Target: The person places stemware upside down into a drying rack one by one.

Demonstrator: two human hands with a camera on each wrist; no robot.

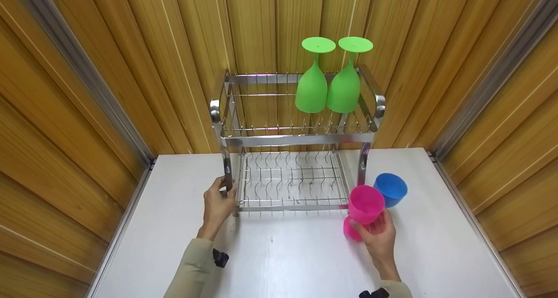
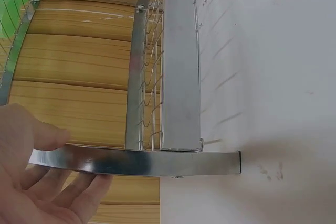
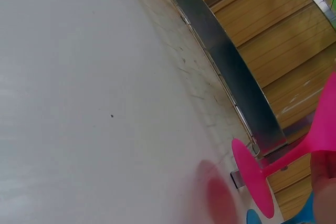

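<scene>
Though invisible from head, stem (image 3: 287, 159) clear from right wrist, right hand (image 1: 380, 238) around pink goblet (image 1: 366, 204), left hand (image 1: 218, 207) around rack post (image 2: 147, 162).

Green goblets (image 1: 311, 91): 2 | pink goblet (image 1: 366, 205): 1 | blue goblet (image 1: 392, 190): 1 | rack (image 1: 270, 140): 1 — two tiers (image 1: 279, 208)
</scene>
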